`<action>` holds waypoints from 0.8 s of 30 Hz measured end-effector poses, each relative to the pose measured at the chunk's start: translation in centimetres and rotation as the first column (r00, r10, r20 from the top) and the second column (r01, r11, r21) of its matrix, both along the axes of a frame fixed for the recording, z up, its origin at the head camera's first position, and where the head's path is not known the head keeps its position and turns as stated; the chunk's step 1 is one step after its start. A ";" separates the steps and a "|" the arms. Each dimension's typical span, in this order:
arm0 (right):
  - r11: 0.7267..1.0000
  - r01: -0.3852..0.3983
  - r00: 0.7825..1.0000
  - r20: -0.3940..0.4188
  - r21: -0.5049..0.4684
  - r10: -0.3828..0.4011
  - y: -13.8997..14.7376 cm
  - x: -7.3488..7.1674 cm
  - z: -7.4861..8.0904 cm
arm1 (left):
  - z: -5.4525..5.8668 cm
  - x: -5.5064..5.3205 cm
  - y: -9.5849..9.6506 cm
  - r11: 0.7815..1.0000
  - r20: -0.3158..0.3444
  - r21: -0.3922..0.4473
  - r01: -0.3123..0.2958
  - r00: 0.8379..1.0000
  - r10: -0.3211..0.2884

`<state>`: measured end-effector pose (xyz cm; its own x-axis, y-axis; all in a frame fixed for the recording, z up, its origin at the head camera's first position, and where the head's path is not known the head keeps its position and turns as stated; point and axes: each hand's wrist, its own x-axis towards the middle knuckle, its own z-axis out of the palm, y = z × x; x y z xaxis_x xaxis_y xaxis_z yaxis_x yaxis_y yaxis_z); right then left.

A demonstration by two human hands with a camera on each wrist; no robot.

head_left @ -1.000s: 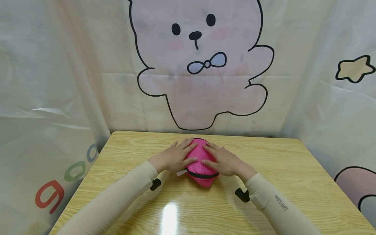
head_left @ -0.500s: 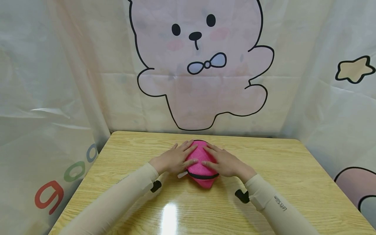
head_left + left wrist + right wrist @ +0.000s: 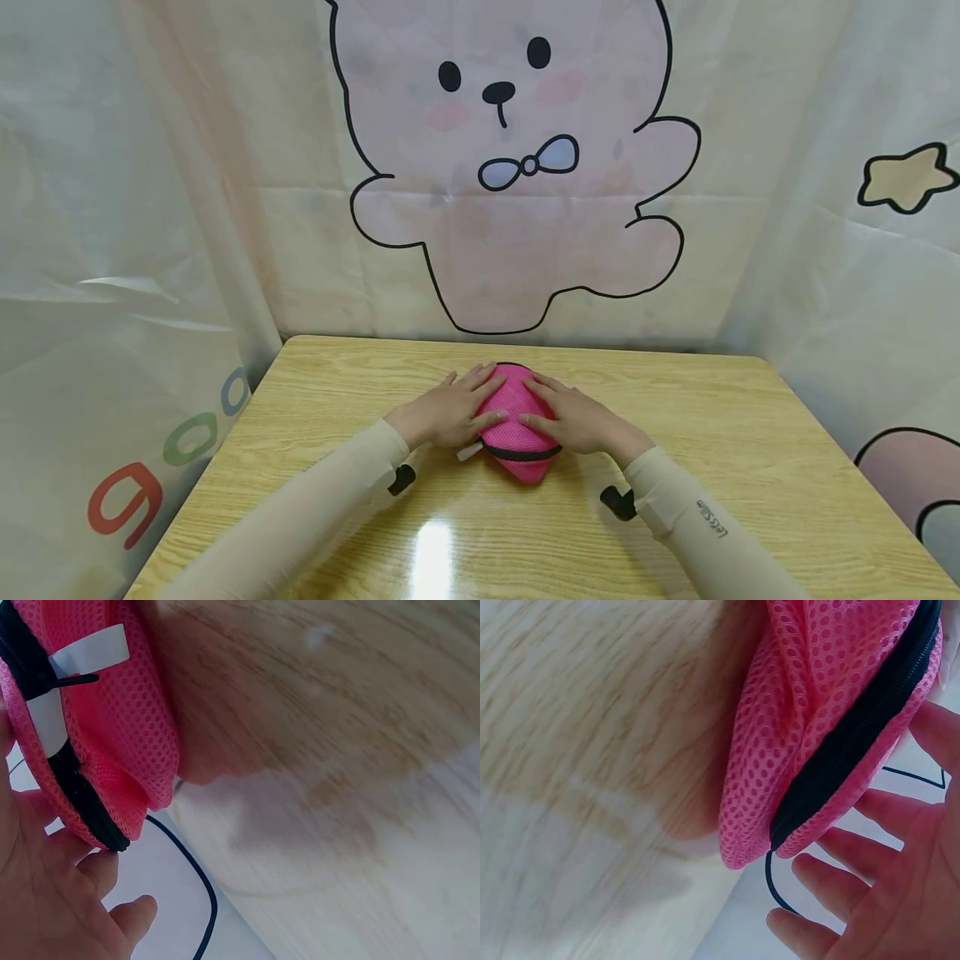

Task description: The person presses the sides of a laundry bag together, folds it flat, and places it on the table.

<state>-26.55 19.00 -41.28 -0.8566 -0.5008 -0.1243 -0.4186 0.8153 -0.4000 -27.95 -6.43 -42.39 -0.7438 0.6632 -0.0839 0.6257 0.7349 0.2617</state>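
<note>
- Bag (image 3: pixel 513 429): pink mesh, on the table (image 3: pixel 675 425) near its far edge, sides partly covered.
- Left hand (image 3: pixel 447 412): fingers spread, resting on the bag's left side.
- Right hand (image 3: pixel 582 415): fingers spread on the bag's right side.
- Zipper (image 3: pixel 855 727): black, cut off in both wrist views.
- Tag (image 3: pixel 94 652): white, near the left hand.

Before me hung a pale sheet (image 3: pixel 750 67) printed with a pink bear (image 3: pixel 495 250) in a blue bow tie (image 3: pixel 528 164). On my right I saw a yellow star (image 3: pixel 903 179), on my left coloured lettering (image 3: pixel 173 442). A white glare (image 3: pixel 432 558) streaked the near part of the wood-grain table (image 3: pixel 712 433).
</note>
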 end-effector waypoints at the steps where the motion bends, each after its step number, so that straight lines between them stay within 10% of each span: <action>1: 1.000 -0.001 1.000 0.004 -0.003 0.001 0.0 -0.1 -0.1 | -0.1 -0.1 0.0 1.000 0.000 0.001 -0.001 1.000 0.001; 24: 0.999 0.017 0.999 0.044 -0.031 -0.015 0.5 -0.6 -1.8 | -1.6 -0.5 0.4 1.000 0.041 -0.004 -0.017 0.999 0.017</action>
<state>-27.17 19.46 -43.13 -0.8587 -0.4912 -0.1458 -0.3872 0.8084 -0.4433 -28.47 -6.03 -43.96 -0.7506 0.6502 -0.1173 0.6019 0.7462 0.2844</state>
